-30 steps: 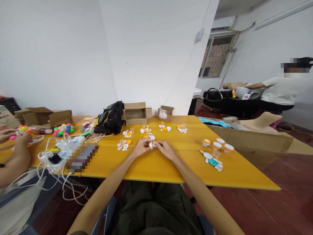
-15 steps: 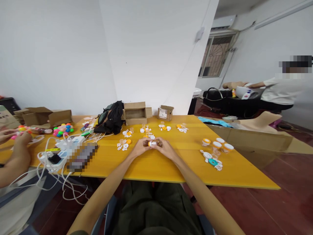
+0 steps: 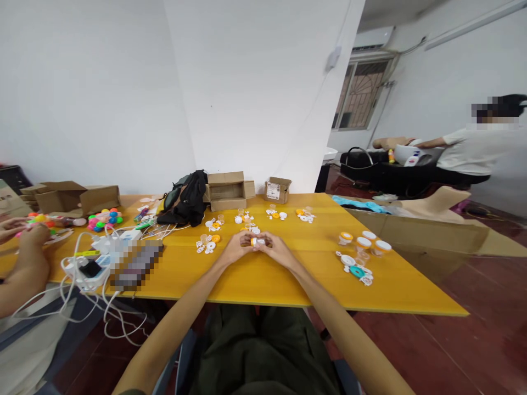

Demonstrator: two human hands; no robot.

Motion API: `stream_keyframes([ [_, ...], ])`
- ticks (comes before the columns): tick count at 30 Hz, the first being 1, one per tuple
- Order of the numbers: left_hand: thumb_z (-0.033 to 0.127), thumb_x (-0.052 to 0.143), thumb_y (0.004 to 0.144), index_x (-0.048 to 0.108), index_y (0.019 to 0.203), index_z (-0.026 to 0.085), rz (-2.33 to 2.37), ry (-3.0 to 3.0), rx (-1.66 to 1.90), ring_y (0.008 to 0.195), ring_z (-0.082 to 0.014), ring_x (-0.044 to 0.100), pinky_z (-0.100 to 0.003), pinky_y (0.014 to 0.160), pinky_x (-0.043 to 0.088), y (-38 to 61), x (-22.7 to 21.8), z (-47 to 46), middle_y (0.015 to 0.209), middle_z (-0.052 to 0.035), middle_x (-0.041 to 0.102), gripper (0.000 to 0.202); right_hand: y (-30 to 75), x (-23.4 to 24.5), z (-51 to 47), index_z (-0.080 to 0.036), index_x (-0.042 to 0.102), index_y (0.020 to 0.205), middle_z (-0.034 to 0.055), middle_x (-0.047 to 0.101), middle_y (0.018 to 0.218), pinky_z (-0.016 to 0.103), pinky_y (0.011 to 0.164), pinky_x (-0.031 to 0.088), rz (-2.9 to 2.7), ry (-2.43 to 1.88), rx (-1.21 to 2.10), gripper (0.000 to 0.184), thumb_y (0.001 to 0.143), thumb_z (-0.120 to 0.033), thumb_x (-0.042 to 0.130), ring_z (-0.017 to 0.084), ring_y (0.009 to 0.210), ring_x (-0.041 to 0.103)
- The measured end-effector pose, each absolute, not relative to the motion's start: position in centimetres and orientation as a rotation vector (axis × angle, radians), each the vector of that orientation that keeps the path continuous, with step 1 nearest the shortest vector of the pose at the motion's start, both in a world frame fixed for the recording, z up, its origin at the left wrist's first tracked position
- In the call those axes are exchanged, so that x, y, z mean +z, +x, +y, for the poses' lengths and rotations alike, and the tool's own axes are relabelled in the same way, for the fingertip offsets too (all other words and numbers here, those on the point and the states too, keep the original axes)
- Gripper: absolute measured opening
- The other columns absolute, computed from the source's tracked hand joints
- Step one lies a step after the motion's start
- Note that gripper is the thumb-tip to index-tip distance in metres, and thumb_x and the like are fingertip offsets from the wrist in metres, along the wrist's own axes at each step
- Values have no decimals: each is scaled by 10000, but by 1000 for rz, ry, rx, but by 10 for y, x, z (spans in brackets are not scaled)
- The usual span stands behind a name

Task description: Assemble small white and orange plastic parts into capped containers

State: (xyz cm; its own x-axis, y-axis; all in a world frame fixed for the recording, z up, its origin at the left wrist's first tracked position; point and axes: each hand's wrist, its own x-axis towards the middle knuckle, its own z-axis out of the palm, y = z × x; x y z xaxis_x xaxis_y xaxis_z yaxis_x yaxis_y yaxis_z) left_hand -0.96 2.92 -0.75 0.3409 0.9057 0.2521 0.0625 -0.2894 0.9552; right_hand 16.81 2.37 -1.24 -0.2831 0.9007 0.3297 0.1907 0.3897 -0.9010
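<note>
Both my left hand (image 3: 237, 247) and my right hand (image 3: 276, 248) are closed around a small clear jar with an orange and white lid (image 3: 258, 241), held on its side above the table. Fingers cover much of it. Just beyond my hands lie white and orange plastic parts (image 3: 255, 229). Left of my left hand is another cluster of parts with a clear cup (image 3: 204, 239). Over to the right stand several lidded jars (image 3: 364, 243), with white discs and a teal ring (image 3: 357, 271) in front of them.
On the yellow table (image 3: 263, 285), a power strip with white cables (image 3: 96, 263) lies left. A black bag (image 3: 185, 197) and cardboard boxes (image 3: 227, 192) stand along the wall. At far left another person's hands (image 3: 35, 233) hold colourful balls. A large carton (image 3: 411, 241) adjoins the right edge.
My fingers have shifted slightly around the jar, which stays between both hands. The camera view has moved a little. The hands at far left have moved slightly.
</note>
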Motion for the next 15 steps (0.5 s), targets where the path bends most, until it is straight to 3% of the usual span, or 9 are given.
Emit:
stream_keyframes([
  [6, 278, 900, 495, 645, 961, 172, 886, 1579, 1139, 949, -212, 689, -354, 926, 521, -9, -7, 28, 1026, -71, 721, 542, 168, -12, 26, -205, 658, 881, 52, 735, 917, 367, 772, 550, -1648, -920, 1075, 323, 669, -432, 746, 234, 867, 685],
  [12, 519, 775, 676, 693, 886, 141, 879, 1546, 1041, 765, -200, 700, -329, 792, 552, -13, 1, 27, 802, -60, 733, 440, 171, -12, 27, -211, 631, 863, 37, 722, 885, 352, 760, 542, -1611, -973, 989, 331, 615, -373, 780, 212, 823, 672],
  [15, 572, 748, 682, 696, 840, 136, 892, 1547, 998, 651, -173, 675, -301, 704, 548, -13, 1, 27, 685, -37, 704, 466, 168, -11, 24, -213, 637, 871, 19, 715, 850, 339, 734, 541, -1644, -957, 981, 304, 636, -362, 759, 204, 794, 669],
])
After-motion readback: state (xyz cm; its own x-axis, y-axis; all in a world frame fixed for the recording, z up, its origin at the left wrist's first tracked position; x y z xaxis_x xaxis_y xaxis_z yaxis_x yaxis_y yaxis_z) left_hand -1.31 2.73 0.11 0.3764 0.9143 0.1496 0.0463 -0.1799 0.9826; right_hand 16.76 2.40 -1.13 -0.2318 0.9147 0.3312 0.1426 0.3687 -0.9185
